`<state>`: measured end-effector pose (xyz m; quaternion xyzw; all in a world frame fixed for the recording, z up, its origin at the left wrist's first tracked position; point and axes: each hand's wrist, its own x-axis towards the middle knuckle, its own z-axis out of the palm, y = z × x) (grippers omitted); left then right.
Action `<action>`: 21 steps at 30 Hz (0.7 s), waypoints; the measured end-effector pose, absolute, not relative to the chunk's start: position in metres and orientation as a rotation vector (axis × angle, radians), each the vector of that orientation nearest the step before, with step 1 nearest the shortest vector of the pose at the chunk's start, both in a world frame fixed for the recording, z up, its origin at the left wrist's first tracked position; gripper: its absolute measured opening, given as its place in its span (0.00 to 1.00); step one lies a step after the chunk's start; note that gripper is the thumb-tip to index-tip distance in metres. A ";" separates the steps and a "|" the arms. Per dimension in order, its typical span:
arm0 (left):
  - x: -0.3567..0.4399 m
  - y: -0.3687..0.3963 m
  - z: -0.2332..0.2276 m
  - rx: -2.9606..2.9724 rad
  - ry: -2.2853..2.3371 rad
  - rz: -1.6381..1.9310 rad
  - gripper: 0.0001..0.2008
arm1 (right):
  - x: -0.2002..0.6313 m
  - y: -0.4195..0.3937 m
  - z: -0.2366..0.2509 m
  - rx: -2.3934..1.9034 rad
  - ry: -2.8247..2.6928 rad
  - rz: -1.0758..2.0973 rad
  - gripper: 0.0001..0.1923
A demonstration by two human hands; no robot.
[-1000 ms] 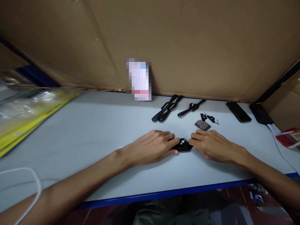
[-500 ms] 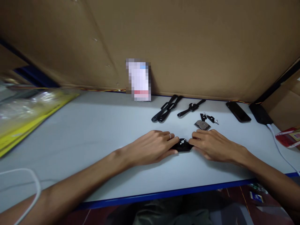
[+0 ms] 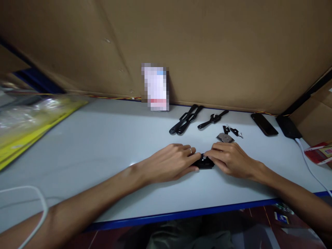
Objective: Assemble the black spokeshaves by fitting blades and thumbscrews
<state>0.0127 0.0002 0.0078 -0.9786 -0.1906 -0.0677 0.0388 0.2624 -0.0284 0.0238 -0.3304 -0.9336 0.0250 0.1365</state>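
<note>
A black spokeshave [image 3: 206,165] lies low over the table in front of me, with a small silver thumbscrew [image 3: 204,157] at its middle. My left hand [image 3: 178,160] is closed round its left end. The fingertips of my right hand [image 3: 227,157] pinch at the thumbscrew, partly covering it and the tool's right side. Just beyond my right hand lie several flat grey blades [image 3: 225,138], and by them two small black plates with silver screws [image 3: 234,132]. Farther back sit two black spokeshave bodies [image 3: 186,119] side by side and another spokeshave [image 3: 213,118] with a silver screw.
A phone [image 3: 264,124] and a black power bank [image 3: 288,126] with a white cable lie at the right. A blurred upright card [image 3: 157,88] leans on the cardboard wall [image 3: 207,52]. Clear plastic packaging [image 3: 23,114] covers the left side. The table's blue edge [image 3: 155,218] runs nearest me.
My right hand has shifted left from the spokeshave's right end, bringing its fingertips onto the thumbscrew. My left hand keeps its hold. The view has moved slightly.
</note>
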 end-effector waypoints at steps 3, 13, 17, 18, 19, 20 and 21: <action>0.013 0.000 0.008 -3.014 -0.591 -0.191 0.12 | 0.260 -0.027 0.022 -0.964 -2.666 0.063 0.15; 0.014 -0.001 0.008 -2.994 -0.584 -0.210 0.12 | 0.258 -0.026 0.014 -0.994 -2.652 0.079 0.13; 0.014 0.000 0.008 -2.991 -0.572 -0.198 0.11 | 0.257 -0.026 0.013 -1.000 -2.650 0.078 0.13; 0.014 0.000 0.008 -2.991 -0.571 -0.203 0.11 | 0.257 -0.026 0.013 -0.999 -2.650 0.074 0.13; 0.015 0.000 0.008 -2.994 -0.570 -0.209 0.11 | 0.257 -0.025 0.013 -1.000 -2.649 0.071 0.13; 0.015 0.000 0.008 -2.999 -0.569 -0.220 0.11 | 0.257 -0.025 0.013 -1.002 -2.648 0.068 0.13; 0.015 0.000 0.009 -3.005 -0.568 -0.236 0.11 | 0.257 -0.025 0.013 -1.003 -2.649 0.066 0.13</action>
